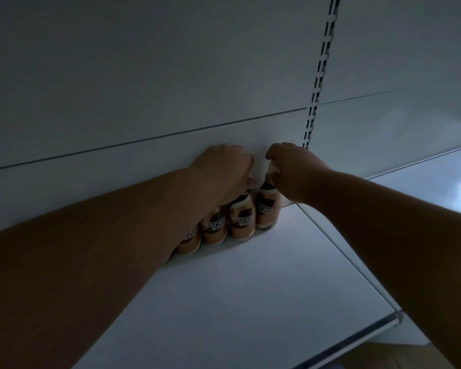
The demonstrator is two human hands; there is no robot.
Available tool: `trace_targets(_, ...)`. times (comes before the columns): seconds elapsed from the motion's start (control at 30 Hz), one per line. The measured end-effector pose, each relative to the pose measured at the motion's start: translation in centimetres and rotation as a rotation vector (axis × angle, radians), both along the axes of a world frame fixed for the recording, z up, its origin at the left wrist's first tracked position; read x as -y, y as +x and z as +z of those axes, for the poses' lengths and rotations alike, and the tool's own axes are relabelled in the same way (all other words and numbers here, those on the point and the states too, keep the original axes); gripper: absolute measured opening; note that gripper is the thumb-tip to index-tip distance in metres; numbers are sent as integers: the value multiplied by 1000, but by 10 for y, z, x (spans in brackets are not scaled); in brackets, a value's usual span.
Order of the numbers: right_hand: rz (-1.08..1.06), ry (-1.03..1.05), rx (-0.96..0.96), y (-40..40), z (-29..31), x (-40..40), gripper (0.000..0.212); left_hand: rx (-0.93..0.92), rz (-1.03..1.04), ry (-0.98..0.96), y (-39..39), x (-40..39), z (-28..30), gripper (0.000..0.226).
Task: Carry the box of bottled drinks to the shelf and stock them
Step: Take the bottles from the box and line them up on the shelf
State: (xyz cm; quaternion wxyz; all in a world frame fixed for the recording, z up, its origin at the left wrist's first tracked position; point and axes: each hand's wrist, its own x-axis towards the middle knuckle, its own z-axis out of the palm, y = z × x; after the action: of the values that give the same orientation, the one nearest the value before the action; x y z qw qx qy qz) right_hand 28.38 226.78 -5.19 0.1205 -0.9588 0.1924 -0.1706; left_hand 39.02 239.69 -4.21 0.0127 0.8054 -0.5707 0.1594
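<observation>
Several brown and cream coffee bottles stand in a row against the back panel of a white shelf (250, 288). My left hand (221, 169) is closed over the top of one bottle (241, 222) near the right end of the row. My right hand (293, 169) grips the neck of the rightmost bottle (268, 206), which stands on the shelf by the corner. My left forearm hides the left part of the row. A corner of the cardboard box (399, 358) shows below the shelf's front edge.
A slotted metal upright (316, 102) runs up the back panel just right of my hands. A second shelf section (421, 187) continues to the right. The shelf's front rail (357, 339) crosses the lower right.
</observation>
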Motion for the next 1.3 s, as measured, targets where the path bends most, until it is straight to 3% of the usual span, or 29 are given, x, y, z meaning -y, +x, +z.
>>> trace_targets(0.17, -28, 28, -87, 1, 5, 1, 30, -33, -7, 25, -3, -1, 1, 32)
trace_targets(0.3, -53, 47, -49, 0, 0, -1, 34, -90, -16, 70, -5, -3, 6, 24)
trace_targets(0.37, -37, 31, -48, -2, 0, -1, 34, -54, -20, 97, -5, -4, 9, 17)
trace_targets(0.5, 16, -3, -98, 2, 5, -3, 31, 88, 27, 78, -6, -1, 7, 23)
trace_targets(0.7, 9, -28, -102, 13, 5, -9, 29, 81, 62, 60, -8, 1, 8, 23)
trace_targets(0.87, 38, -30, -148, 11, 6, -6, 32, 199, 72, 70, -8, -2, 8, 16)
trace_targets(1.3, 62, -80, -70, 18, 3, -9, 24, 182, 74, 114, -11, -2, 11, 25)
